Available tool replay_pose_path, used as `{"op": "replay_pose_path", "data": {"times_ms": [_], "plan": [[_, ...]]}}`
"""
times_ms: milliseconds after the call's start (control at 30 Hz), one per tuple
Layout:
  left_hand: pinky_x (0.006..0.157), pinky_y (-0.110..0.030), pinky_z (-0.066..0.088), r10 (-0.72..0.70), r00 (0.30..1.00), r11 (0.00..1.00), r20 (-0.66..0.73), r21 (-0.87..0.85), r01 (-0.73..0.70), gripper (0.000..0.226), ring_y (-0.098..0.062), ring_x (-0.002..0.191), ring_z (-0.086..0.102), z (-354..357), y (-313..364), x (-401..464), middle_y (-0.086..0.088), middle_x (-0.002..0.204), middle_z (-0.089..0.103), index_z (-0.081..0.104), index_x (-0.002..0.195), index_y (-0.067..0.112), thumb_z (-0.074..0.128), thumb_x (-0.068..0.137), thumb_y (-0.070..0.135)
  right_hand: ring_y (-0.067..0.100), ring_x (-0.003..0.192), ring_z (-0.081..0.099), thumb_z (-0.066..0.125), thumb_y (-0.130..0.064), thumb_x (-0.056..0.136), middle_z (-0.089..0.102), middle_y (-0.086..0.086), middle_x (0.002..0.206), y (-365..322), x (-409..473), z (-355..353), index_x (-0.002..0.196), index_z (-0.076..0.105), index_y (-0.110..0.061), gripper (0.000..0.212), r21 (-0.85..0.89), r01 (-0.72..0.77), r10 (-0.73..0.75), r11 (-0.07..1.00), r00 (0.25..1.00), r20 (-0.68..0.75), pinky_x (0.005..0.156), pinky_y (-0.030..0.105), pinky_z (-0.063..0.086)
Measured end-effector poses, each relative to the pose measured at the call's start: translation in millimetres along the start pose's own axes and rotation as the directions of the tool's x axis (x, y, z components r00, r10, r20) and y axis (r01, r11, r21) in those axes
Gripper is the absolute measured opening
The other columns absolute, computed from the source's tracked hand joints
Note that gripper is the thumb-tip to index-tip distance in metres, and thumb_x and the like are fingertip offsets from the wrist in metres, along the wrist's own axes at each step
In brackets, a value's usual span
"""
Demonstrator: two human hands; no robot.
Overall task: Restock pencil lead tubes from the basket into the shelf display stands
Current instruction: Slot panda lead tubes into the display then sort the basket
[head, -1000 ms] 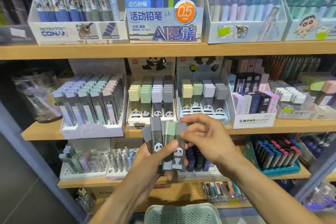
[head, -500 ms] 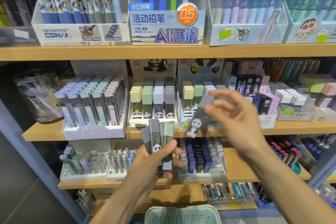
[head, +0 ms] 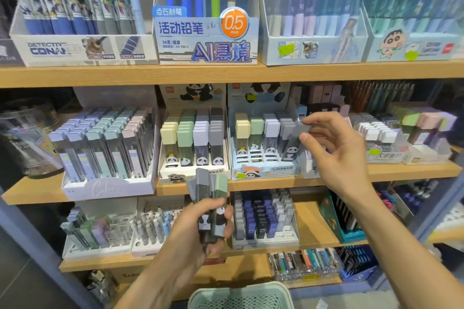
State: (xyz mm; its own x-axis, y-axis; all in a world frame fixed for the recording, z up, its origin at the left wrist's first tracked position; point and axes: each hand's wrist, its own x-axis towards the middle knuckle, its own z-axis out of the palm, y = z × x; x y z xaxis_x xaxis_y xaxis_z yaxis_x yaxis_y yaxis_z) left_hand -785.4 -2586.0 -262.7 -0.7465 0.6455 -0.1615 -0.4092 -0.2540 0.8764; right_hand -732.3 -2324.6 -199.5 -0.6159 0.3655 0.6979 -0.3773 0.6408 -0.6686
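The right hand (head: 336,150) pinches a grey-capped panda lead tube (head: 292,143) at the grey column of the blue panda display stand (head: 263,170), apparently mid-insertion. Next it likely needs lowering squarely into an empty slot. The left hand (head: 200,228) grips spare tubes (head: 211,198) below, above the green basket (head: 241,296). Wooden shelves (head: 226,74) hold crowded stationery.

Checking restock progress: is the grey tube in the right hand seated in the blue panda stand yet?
Not yet: the grey-capped lead tube leans tilted over the blue panda stand, pinched by the right hand.
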Motion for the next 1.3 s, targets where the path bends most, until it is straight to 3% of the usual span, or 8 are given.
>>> {"op": "replay_pose_path", "data": {"times_ms": [233, 433, 567, 867, 967, 1033, 1167, 1300], "plan": [[0.036, -0.022, 0.03, -0.004, 1.0, 1.0, -0.018, -0.012, 0.004, 0.029, -0.02, 0.059, 0.052, 5.6, 1.5, -1.9, -0.012, 0.084, 0.059, 0.054, 0.109, 0.004, 0.065, 0.088, 0.021, 0.008, 0.108, 0.066, 0.067, -0.004, 0.096, 0.068, -0.01, 0.115, -1.5, -1.0, 1.4, 0.113, 0.065, -0.025, 0.027, -0.039, 0.038, -0.035, 0.999, 0.997, 0.072, 0.09, 0.019, 0.054], [0.043, -0.027, 0.054, 0.032, 0.998, 0.998, -0.062, 0.064, -0.028, 0.037, -0.032, 0.084, 0.076, 12.7, 4.7, -6.5, -0.021, 0.108, 0.076, 0.064, 0.126, -0.004, 0.065, 0.095, 0.017, 0.014, 0.094, 0.055, 0.072, -0.007, 0.091, 0.053, 0.002, 0.109, 7.5, -1.6, 8.7, 0.124, 0.069, -0.02, 0.035, -0.374, 0.174, -0.18, 0.911, 0.983, 0.02, 0.083, 0.007, 0.04], [0.048, -0.026, 0.058, 0.068, 0.997, 0.996, -0.021, 0.062, -0.067, 0.035, -0.036, 0.107, 0.075, 17.2, 7.3, -10.5, -0.012, 0.121, 0.076, 0.062, 0.132, 0.006, 0.06, 0.099, 0.017, 0.02, 0.092, 0.05, 0.074, -0.007, 0.09, 0.046, 0.003, 0.106, 10.7, 0.6, 11.1, 0.127, 0.069, -0.02, 0.039, -0.443, 0.201, -0.217, 0.874, 0.976, 0.016, 0.082, 0.018, 0.039], [0.047, -0.022, 0.054, 0.124, 0.992, 0.989, -0.029, 0.083, -0.121, 0.036, -0.033, 0.109, 0.075, 16.4, 8.3, -14.1, -0.006, 0.124, 0.076, 0.061, 0.134, 0.018, 0.062, 0.098, 0.018, 0.018, 0.091, 0.047, 0.075, -0.012, 0.09, 0.047, 0.002, 0.103, 12.2, -6.5, 12.8, 0.127, 0.069, -0.018, 0.039, -0.497, 0.17, -0.191, 0.851, 0.982, 0.009, 0.077, 0.028, 0.042], [0.048, -0.021, 0.053, 0.131, 0.991, 0.987, -0.041, 0.104, -0.126, 0.036, -0.031, 0.108, 0.075, 16.3, 9.3, -14.5, -0.004, 0.123, 0.076, 0.063, 0.133, 0.02, 0.064, 0.097, 0.02, 0.013, 0.083, 0.056, 0.074, -0.016, 0.09, 0.06, -0.005, 0.097, -13.9, -16.8, 22.7, 0.118, 0.068, -0.018, 0.028, -0.349, 0.133, -0.146, 0.928, 0.989, -0.011, 0.073, 0.021, 0.045], [0.047, -0.02, 0.051, 0.129, 0.99, 0.987, -0.051, 0.107, -0.123, 0.035, -0.03, 0.108, 0.075, 16.8, 9.5, -14.6, -0.004, 0.122, 0.076, 0.065, 0.13, 0.02, 0.066, 0.096, 0.021, 0.009, 0.08, 0.063, 0.077, -0.019, 0.089, 0.069, -0.01, 0.088, -31.9, -28.6, 38.8, 0.11, 0.069, -0.024, 0.024, -0.11, -0.045, 0.053, 0.993, 0.996, 0.074, 0.069, 0.017, 0.05], [0.047, -0.019, 0.05, 0.112, 0.99, 0.988, -0.085, 0.113, -0.102, 0.032, -0.031, 0.105, 0.076, 17.3, 9.6, -14.8, -0.007, 0.117, 0.078, 0.068, 0.126, 0.018, 0.071, 0.094, 0.023, 0.015, 0.076, 0.073, 0.079, -0.013, 0.087, 0.074, 0.001, 0.092, -43.8, -46.8, 68.8, 0.12, 0.065, -0.026, 0.038, 0.201, -0.404, 0.325, 0.892, 0.884, 0.337, 0.069, 0.022, 0.058], [0.049, -0.021, 0.049, 0.09, 0.988, 0.991, -0.122, 0.108, -0.077, 0.032, -0.032, 0.103, 0.077, 14.4, 9.1, -15.3, -0.01, 0.114, 0.078, 0.069, 0.123, 0.017, 0.074, 0.092, 0.023, 0.016, 0.075, 0.07, 0.079, -0.006, 0.086, 0.073, 0.005, 0.083, -42.7, -50.8, 76.8, 0.119, 0.067, -0.026, 0.041, 0.274, -0.488, 0.365, 0.829, 0.842, 0.396, 0.068, 0.026, 0.057]]}}
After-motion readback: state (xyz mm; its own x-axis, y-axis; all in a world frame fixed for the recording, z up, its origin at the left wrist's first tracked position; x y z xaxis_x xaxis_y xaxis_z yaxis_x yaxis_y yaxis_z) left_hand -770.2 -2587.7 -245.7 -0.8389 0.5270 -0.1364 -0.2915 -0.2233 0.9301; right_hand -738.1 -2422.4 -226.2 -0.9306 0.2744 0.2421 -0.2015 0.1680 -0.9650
